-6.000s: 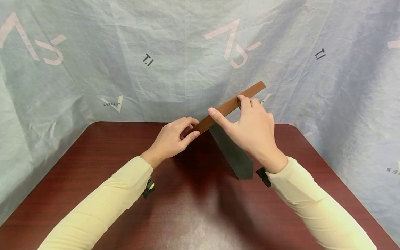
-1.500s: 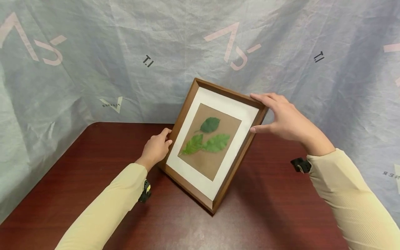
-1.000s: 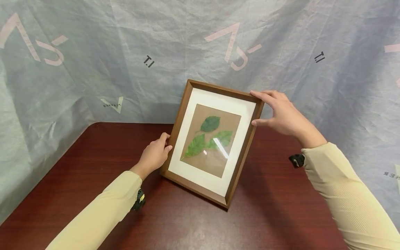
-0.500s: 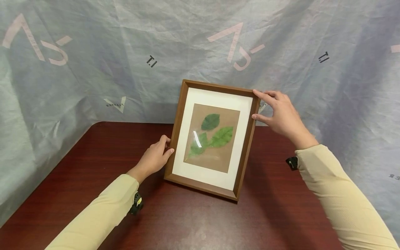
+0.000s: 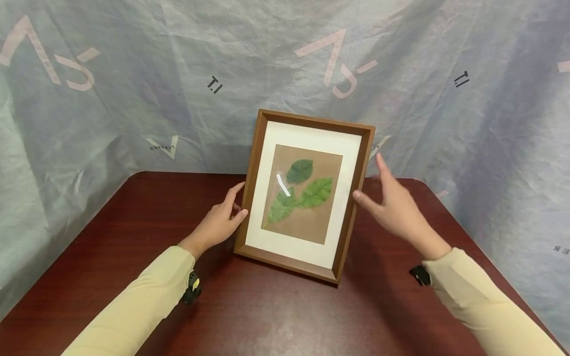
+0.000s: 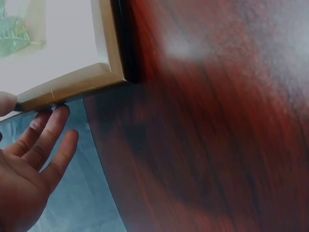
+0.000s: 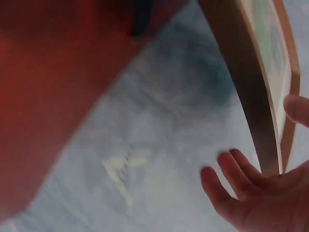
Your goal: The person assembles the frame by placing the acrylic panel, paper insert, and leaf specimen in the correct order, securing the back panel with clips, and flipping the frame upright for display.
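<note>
A brown wooden picture frame (image 5: 347, 207) stands tilted on the table, its face towards me. Behind its glass are a white mat and three green leaves on a brown backing. My left hand (image 5: 218, 220) holds the frame's left edge, thumb at the front; in the left wrist view, fingertips (image 6: 60, 110) of that hand touch the frame's side. At the right edge my right hand (image 5: 401, 210) has its thumb against the frame and its other fingers extended past it. In the right wrist view, those fingers (image 7: 215, 188) are apart from the frame. The frame's back is hidden.
The dark red-brown table (image 5: 285, 316) reaches back to a grey cloth backdrop (image 5: 249, 54) with printed letters. Light sleeves (image 5: 138, 299) cover both arms. A black strap (image 5: 192, 288) is on the left wrist, and another (image 5: 420, 275) on the right.
The picture frame has turned from edge-on to facing me, and has stayed nearly still over the last half second. My right hand has slid down from its top corner, fingers coming off.
</note>
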The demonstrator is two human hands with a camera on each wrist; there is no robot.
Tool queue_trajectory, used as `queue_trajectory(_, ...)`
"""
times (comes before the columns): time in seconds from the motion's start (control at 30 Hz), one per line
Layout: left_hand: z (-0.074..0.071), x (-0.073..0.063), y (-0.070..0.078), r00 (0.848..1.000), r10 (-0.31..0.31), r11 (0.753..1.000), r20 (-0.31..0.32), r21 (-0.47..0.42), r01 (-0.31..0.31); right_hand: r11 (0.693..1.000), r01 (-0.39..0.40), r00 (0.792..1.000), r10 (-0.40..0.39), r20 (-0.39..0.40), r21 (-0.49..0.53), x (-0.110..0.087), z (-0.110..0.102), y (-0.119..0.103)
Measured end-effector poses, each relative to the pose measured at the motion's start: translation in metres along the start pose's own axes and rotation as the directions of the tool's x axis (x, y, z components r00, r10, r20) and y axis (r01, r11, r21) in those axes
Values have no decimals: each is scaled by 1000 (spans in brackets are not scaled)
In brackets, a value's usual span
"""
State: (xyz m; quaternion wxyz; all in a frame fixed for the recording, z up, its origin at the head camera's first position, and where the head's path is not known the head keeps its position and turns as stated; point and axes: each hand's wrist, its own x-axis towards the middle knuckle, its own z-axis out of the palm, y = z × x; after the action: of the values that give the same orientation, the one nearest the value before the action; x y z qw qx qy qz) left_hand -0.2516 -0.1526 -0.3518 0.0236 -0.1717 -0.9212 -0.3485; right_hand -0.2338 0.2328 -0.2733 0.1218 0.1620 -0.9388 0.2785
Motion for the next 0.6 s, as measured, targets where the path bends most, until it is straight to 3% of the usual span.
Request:
queue_trajectory(0.13, -2, 0, -4, 999, 16, 1000, 52, -17, -15, 997, -10, 991, -1, 136, 77, -25, 24, 10)
queue_trajectory(0.2, -2, 0, -7, 996, 38, 999, 85, -26, -36, 992, 8, 986, -28, 164, 123, -34, 37, 15)
queue_trajectory(0.4, -2, 0, -14, 987, 84, 996, 138, -49, -78, 985, 39, 987, -64, 148, 169, -43, 55, 25)
queue_trajectory(0.6, 0, 0, -11, 992, 46, 998, 119, -37, -42, 987, 2, 983, -32, 180, 162, -35, 51, 28)
